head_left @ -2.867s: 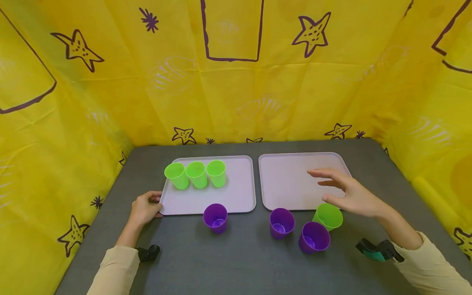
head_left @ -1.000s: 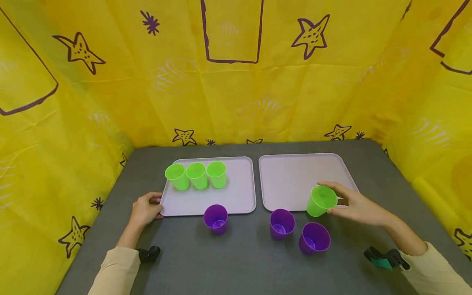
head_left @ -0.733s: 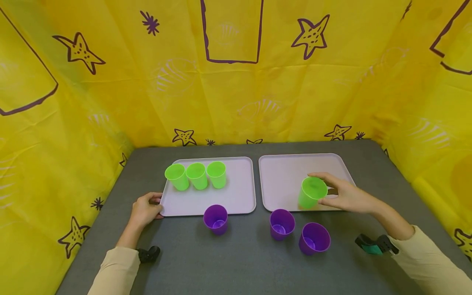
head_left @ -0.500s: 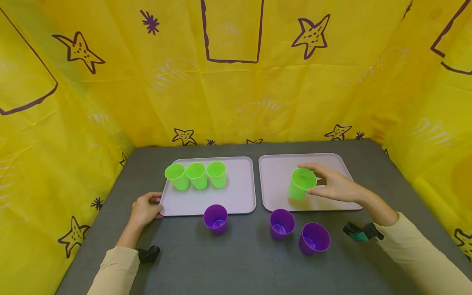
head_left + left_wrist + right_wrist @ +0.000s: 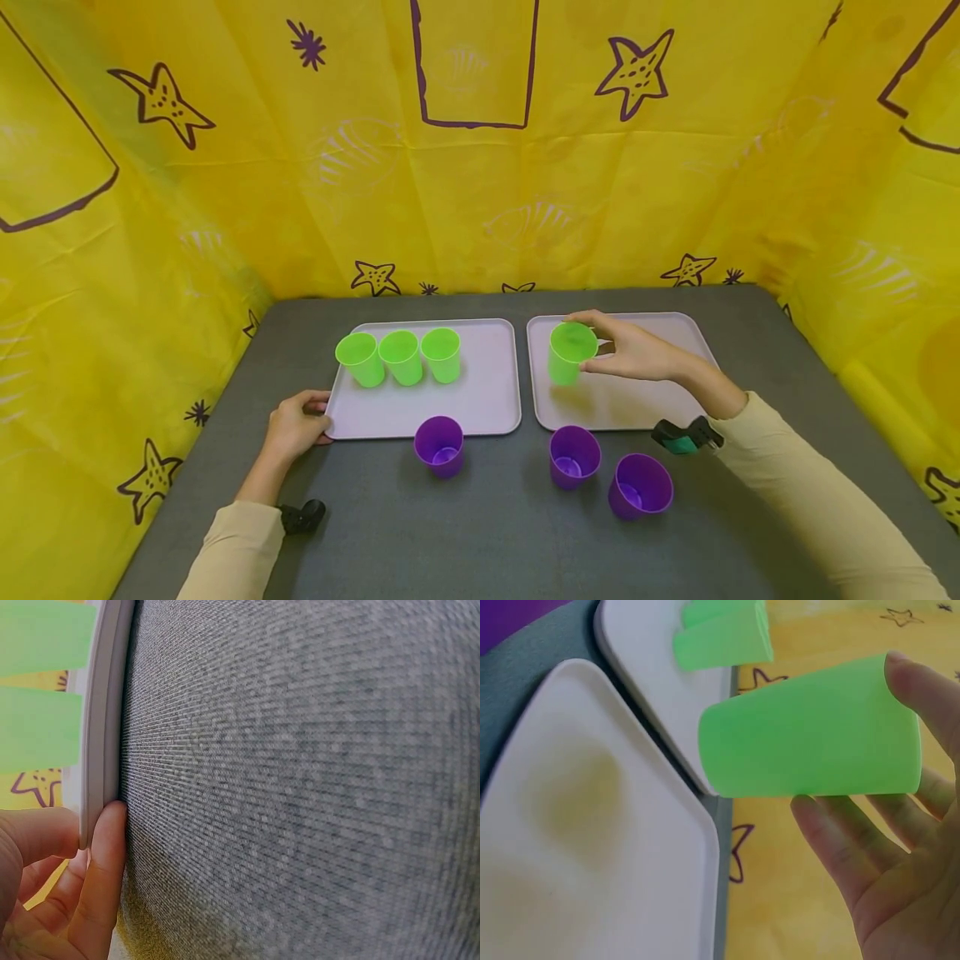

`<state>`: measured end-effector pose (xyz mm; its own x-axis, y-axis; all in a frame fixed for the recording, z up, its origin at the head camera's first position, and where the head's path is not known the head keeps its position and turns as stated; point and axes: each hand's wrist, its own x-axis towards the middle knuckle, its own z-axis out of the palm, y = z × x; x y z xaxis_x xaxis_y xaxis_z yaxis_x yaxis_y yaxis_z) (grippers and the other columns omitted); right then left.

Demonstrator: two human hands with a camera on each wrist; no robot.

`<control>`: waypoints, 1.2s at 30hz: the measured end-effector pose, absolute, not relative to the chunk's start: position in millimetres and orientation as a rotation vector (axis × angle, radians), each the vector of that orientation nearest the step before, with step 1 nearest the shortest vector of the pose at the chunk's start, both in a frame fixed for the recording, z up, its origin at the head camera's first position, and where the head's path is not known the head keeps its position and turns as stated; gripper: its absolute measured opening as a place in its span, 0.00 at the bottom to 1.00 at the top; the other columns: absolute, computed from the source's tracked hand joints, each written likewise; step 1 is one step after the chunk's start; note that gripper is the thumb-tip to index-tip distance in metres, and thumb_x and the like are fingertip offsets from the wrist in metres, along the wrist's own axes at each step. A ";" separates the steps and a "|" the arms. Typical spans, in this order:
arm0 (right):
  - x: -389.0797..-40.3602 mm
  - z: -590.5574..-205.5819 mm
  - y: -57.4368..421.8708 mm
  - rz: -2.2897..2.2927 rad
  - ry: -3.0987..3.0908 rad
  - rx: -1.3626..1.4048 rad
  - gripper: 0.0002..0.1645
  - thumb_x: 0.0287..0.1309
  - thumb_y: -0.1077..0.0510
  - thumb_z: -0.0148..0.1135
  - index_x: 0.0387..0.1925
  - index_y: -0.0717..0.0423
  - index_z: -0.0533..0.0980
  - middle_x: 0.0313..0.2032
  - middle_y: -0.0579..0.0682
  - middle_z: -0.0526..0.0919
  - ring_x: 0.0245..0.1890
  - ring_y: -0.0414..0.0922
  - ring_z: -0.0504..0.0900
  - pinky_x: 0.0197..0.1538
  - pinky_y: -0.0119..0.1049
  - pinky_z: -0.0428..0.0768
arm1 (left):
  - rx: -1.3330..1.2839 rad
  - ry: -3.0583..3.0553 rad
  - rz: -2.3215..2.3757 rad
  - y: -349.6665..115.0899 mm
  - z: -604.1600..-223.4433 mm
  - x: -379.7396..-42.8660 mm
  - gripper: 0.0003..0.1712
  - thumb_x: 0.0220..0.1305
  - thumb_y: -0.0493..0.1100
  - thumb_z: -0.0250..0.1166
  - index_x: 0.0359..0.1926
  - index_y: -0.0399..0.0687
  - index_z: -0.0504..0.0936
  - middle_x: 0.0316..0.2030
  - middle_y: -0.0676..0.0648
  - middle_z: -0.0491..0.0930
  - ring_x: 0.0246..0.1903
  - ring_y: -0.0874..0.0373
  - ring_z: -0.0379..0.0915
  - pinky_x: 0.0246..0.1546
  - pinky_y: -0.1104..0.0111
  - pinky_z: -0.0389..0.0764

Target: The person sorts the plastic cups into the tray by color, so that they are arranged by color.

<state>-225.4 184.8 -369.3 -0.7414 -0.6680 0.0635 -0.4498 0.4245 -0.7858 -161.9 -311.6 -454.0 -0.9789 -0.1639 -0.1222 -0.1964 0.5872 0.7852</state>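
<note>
In the head view my right hand holds a green cup upright over the left part of the right tray. The right wrist view shows the thumb near the rim of this green cup and the fingers on its opposite side. My left hand pinches the near left corner of the left tray. In the left wrist view the thumb and a finger close on the edge of that tray. Three more green cups, among them the rightmost green cup, stand in a row on the left tray.
Three purple cups stand in front of the trays: a left purple cup, a middle purple cup and a right purple cup. All rests on a dark grey table. Yellow patterned cloth surrounds the back and sides.
My right hand took hold of the green cup in front of the right tray, lifted it, and carried it leftward and back over that tray. The left hand has stayed on the tray corner.
</note>
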 end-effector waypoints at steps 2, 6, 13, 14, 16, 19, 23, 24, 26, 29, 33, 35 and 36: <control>-229.4 -367.8 178.4 -1.226 2.408 -0.974 0.40 0.51 0.56 0.66 0.64 0.54 0.59 0.56 0.51 0.70 0.51 0.49 0.74 0.52 0.41 0.79 | -0.316 2.764 1.379 -310.8 -453.4 -161.4 0.26 0.48 0.27 0.57 0.53 0.29 0.72 0.42 0.30 0.74 0.27 0.56 0.78 0.21 0.66 0.83; -237.3 -366.7 164.6 -1.224 2.379 -0.955 0.40 0.51 0.55 0.66 0.64 0.53 0.59 0.56 0.51 0.70 0.51 0.49 0.74 0.52 0.40 0.79 | -0.314 2.762 1.382 -310.4 -453.5 -161.4 0.26 0.48 0.27 0.58 0.53 0.28 0.72 0.41 0.30 0.73 0.27 0.55 0.78 0.21 0.65 0.83; -251.5 -371.1 140.3 -1.204 2.350 -0.936 0.39 0.50 0.55 0.66 0.63 0.51 0.60 0.56 0.52 0.70 0.52 0.50 0.75 0.50 0.36 0.80 | -0.322 2.767 1.375 -312.5 -456.3 -161.8 0.26 0.48 0.27 0.57 0.52 0.29 0.73 0.41 0.31 0.74 0.26 0.57 0.78 0.20 0.67 0.83; -253.6 -372.3 137.1 -1.197 2.348 -0.931 0.39 0.50 0.55 0.66 0.63 0.50 0.60 0.56 0.52 0.71 0.52 0.50 0.75 0.50 0.36 0.80 | -0.313 2.769 1.376 -312.3 -456.1 -161.5 0.26 0.47 0.27 0.57 0.52 0.29 0.73 0.41 0.31 0.74 0.26 0.57 0.78 0.20 0.66 0.83; -257.3 -374.9 131.3 -1.171 2.358 -0.933 0.39 0.50 0.55 0.67 0.63 0.50 0.60 0.55 0.51 0.71 0.53 0.50 0.75 0.50 0.35 0.80 | -0.315 2.767 1.378 -312.2 -456.0 -161.4 0.26 0.47 0.27 0.57 0.52 0.29 0.73 0.41 0.31 0.74 0.26 0.57 0.78 0.20 0.66 0.83; -262.9 -379.3 123.0 -1.140 2.364 -0.924 0.39 0.50 0.54 0.66 0.62 0.49 0.60 0.56 0.51 0.70 0.55 0.50 0.73 0.52 0.37 0.79 | -0.314 2.761 1.378 -311.7 -454.9 -161.0 0.26 0.47 0.27 0.57 0.52 0.29 0.72 0.41 0.31 0.73 0.26 0.57 0.78 0.21 0.66 0.83; -268.7 -384.4 113.3 -1.100 2.367 -0.927 0.38 0.51 0.55 0.66 0.62 0.51 0.60 0.58 0.52 0.69 0.56 0.50 0.70 0.54 0.40 0.78 | -0.317 2.757 1.380 -310.9 -453.1 -160.9 0.26 0.48 0.27 0.57 0.53 0.28 0.72 0.41 0.31 0.73 0.27 0.57 0.78 0.21 0.65 0.84; -269.8 -385.4 111.0 -1.084 2.374 -0.930 0.38 0.51 0.55 0.66 0.63 0.52 0.60 0.58 0.52 0.68 0.57 0.50 0.70 0.54 0.40 0.78 | -0.317 2.758 1.380 -310.7 -453.0 -161.0 0.26 0.48 0.27 0.57 0.53 0.28 0.72 0.41 0.31 0.73 0.27 0.57 0.78 0.21 0.65 0.84; -271.7 -386.4 106.7 -1.057 2.389 -0.936 0.39 0.51 0.54 0.66 0.63 0.52 0.60 0.59 0.53 0.68 0.57 0.50 0.69 0.55 0.41 0.77 | -0.321 2.760 1.381 -310.0 -452.1 -161.0 0.26 0.48 0.26 0.57 0.53 0.28 0.72 0.41 0.31 0.73 0.27 0.56 0.78 0.21 0.65 0.84; -274.0 -387.2 100.6 -1.012 2.415 -0.949 0.40 0.51 0.52 0.65 0.63 0.53 0.60 0.61 0.54 0.67 0.57 0.50 0.70 0.56 0.42 0.76 | -0.334 2.755 1.379 -309.4 -451.5 -161.1 0.26 0.48 0.27 0.57 0.53 0.29 0.72 0.42 0.31 0.73 0.27 0.56 0.78 0.21 0.65 0.84; -277.1 -389.2 93.4 -0.953 2.439 -0.970 0.41 0.51 0.51 0.65 0.64 0.54 0.59 0.60 0.55 0.67 0.53 0.48 0.73 0.54 0.41 0.77 | -0.336 2.755 1.376 -309.4 -451.2 -161.2 0.26 0.48 0.27 0.57 0.53 0.29 0.72 0.42 0.31 0.73 0.27 0.56 0.78 0.21 0.65 0.84; -278.6 -390.8 90.1 -0.929 2.445 -0.980 0.41 0.51 0.50 0.65 0.64 0.53 0.59 0.60 0.55 0.68 0.49 0.48 0.75 0.52 0.41 0.77 | -0.335 2.757 1.376 -309.5 -451.3 -161.1 0.26 0.48 0.27 0.57 0.53 0.29 0.72 0.42 0.30 0.73 0.27 0.56 0.78 0.21 0.65 0.84; -279.4 -391.4 88.3 -0.924 2.445 -0.980 0.41 0.51 0.50 0.65 0.64 0.53 0.59 0.60 0.55 0.67 0.47 0.48 0.75 0.52 0.40 0.77 | -0.331 2.759 1.378 -309.5 -451.5 -161.1 0.26 0.48 0.27 0.57 0.53 0.28 0.72 0.42 0.30 0.74 0.27 0.56 0.78 0.21 0.65 0.84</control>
